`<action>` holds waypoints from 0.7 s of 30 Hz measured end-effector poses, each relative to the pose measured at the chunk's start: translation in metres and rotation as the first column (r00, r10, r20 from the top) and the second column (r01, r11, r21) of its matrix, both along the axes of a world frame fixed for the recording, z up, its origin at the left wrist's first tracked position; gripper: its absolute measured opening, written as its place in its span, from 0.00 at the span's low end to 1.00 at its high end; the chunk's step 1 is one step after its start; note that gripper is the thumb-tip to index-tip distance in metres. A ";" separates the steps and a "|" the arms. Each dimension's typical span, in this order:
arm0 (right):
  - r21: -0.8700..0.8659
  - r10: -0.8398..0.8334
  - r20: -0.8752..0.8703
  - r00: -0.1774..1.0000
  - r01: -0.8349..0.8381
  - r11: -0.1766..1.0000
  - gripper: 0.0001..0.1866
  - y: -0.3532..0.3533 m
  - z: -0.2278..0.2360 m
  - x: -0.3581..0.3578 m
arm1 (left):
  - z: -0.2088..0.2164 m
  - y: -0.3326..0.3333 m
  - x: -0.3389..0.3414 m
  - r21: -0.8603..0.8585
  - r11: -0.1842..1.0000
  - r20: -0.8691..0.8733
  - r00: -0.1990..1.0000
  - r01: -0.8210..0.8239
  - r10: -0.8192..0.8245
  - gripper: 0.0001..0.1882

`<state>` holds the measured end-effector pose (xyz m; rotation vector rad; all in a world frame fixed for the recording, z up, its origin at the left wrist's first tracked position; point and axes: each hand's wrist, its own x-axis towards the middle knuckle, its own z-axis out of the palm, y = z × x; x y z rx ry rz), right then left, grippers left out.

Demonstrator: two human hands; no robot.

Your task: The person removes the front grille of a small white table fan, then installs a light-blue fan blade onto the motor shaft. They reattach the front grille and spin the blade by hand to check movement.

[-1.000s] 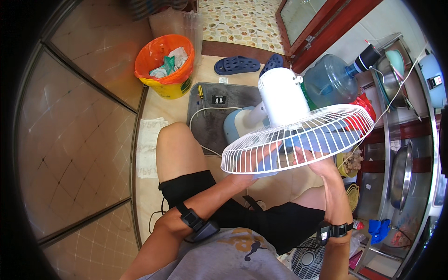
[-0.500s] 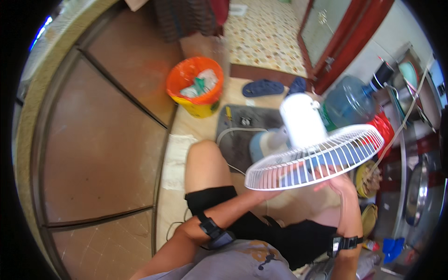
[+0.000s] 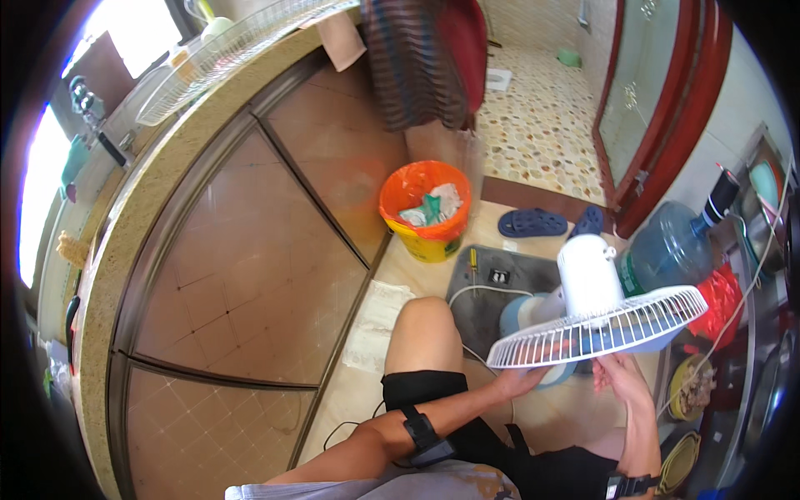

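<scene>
A white electric fan (image 3: 590,279) is in front of me, its head tipped so the wire grille (image 3: 575,342) lies nearly flat toward me. Pale blue parts that look like blades (image 3: 557,377) show under the grille's near edge. My left hand (image 3: 518,382) is at that edge on the left, its fingers mostly hidden by the fan. On the right, my right hand (image 3: 621,379) is just below the grille, fingers curled near the blue parts; anything between them is hidden. The white and blue base (image 3: 518,315) stands behind the grille on a grey mat (image 3: 477,312).
A yellow screwdriver (image 3: 473,260) lies on the mat, beside a white cord (image 3: 479,289). An orange-lined bin (image 3: 423,250) stands by the brown cabinets (image 3: 242,275). Blue slippers (image 3: 532,222) sit near the doorway. A large water bottle (image 3: 667,250) and red bag (image 3: 717,304) are at right.
The view has swung left, so the scene sits farther right and lower. My hands, earlier seen partly through the grille, are now at its near edge.
</scene>
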<state>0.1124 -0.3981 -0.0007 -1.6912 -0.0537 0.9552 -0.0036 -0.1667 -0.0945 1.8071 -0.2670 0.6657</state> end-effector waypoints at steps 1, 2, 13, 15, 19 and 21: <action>0.033 -0.006 0.024 1.000 0.005 0.999 0.16 0.003 0.001 -0.002 | 0.002 0.000 0.000 -0.038 0.999 -0.094 0.995 0.028 -0.031 0.22; 0.106 0.032 0.104 0.994 -0.043 0.993 0.17 0.005 0.001 -0.003 | 0.004 0.001 0.000 -0.077 0.996 -0.173 0.983 0.043 -0.056 0.21; -0.073 0.063 0.250 0.966 -0.046 0.996 0.18 0.012 0.001 -0.007 | 0.033 0.004 0.002 -0.160 0.983 -0.063 0.993 0.086 -0.097 0.25; -0.075 0.052 0.252 0.966 -0.034 0.997 0.18 0.014 0.001 -0.008 | 0.035 0.004 0.002 -0.160 0.985 -0.098 0.992 0.063 -0.079 0.22; -0.069 0.016 0.302 0.953 0.005 0.998 0.17 0.016 0.000 -0.013 | 0.036 0.008 0.004 -0.096 0.995 -0.111 0.993 0.029 -0.039 0.22; -0.085 0.045 0.336 0.941 -0.018 0.996 0.19 0.015 0.001 -0.013 | 0.037 0.010 0.005 -0.063 0.996 -0.139 0.988 0.060 -0.069 0.24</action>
